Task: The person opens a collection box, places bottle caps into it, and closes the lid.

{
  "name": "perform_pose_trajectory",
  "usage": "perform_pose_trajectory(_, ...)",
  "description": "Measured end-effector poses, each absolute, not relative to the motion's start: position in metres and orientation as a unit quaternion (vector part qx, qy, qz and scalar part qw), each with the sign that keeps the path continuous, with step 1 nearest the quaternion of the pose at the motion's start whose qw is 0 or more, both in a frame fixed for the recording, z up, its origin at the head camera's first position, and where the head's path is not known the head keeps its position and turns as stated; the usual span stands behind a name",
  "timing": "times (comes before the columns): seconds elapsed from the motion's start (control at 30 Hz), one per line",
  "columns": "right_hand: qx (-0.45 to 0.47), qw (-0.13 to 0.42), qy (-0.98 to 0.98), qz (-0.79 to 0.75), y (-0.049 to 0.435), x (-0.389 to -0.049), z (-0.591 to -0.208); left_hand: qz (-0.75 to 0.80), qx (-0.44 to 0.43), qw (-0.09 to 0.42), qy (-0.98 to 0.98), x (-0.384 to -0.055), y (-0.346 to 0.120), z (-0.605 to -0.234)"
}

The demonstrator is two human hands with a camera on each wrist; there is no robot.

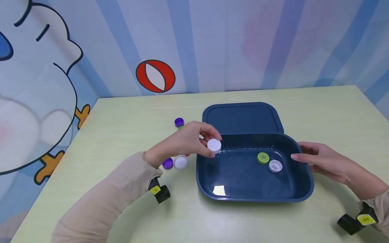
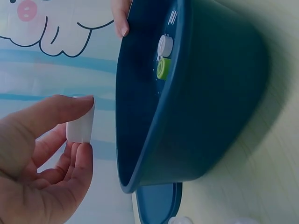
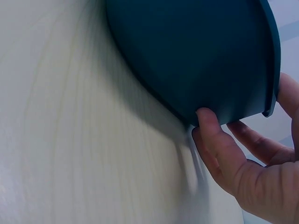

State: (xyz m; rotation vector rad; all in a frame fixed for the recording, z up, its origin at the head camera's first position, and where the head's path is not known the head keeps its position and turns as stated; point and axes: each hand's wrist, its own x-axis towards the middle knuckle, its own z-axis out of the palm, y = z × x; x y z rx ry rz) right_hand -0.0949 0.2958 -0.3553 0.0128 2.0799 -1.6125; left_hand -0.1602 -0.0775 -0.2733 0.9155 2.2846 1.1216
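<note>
My left hand [image 1: 194, 138] pinches a white bottle cap [image 1: 214, 145] between thumb and fingers, at the left rim of a dark blue plastic box [image 1: 234, 182]. The left wrist view shows the same white cap [image 2: 80, 125] held on its edges, beside the box's rim. Inside the box lie a green cap [image 1: 263, 158] and a white cap [image 1: 275, 166], close together. My right hand [image 1: 328, 163] grips the box's right end, thumb over the rim. From the right wrist view, its fingers [image 3: 219, 140] press against the outer wall low down.
Left of the box are loose caps: a purple one [image 1: 179, 122] at the back, another purple one [image 1: 167, 163] and a white one [image 1: 181, 162] nearer; others are partly hidden by my left hand. Behind the box lies its dark blue lid [image 1: 243, 118]. A printed curtain [image 1: 212, 44] backs the table.
</note>
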Motion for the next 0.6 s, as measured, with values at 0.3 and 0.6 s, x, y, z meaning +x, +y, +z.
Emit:
perform_pose_trajectory(0.3, 0.003, 0.250, 0.771, -0.586, 0.295, -0.095, -0.354, 0.403, 0.344, 0.221, 0.819, -0.161, -0.060, -0.272)
perform_pose_trajectory(0.6, 0.001, 0.247, 0.772, -0.586, 0.294, -0.094, -0.354, 0.375, 0.366, 0.236, 0.818, -0.165, -0.042, -0.271)
